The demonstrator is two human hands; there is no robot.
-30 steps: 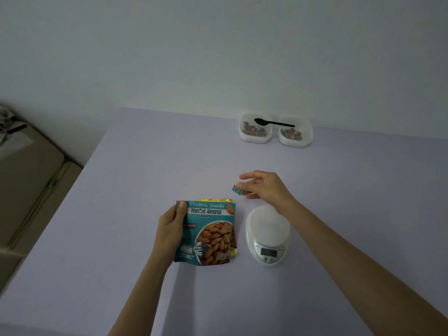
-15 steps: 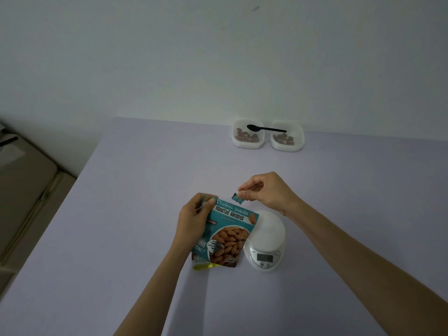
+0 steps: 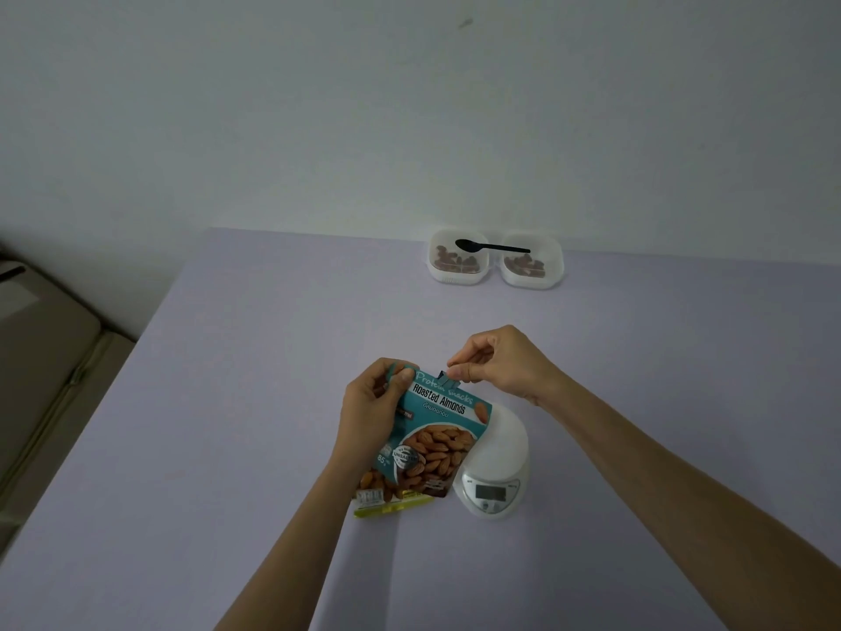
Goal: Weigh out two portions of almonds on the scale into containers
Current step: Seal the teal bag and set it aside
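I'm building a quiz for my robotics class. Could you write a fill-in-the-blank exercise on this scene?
The left hand grips a bag labelled Roasted ____.
The right hand pinches a small clip at the bag's ____ edge.
A black ____ lies across the two containers.
The white scale stands to the bag's ____.
Missing words: Almonds; top; spoon; right.

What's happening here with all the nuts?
A person is working at a purple table. Their left hand grips a teal bag of roasted almonds, while the right hand pinches a small teal piece, maybe a clip, at the bag's top edge. A white kitchen scale sits beside the bag with nothing on it. At the back, two white containers already hold some almonds, and a black spoon lies across them.
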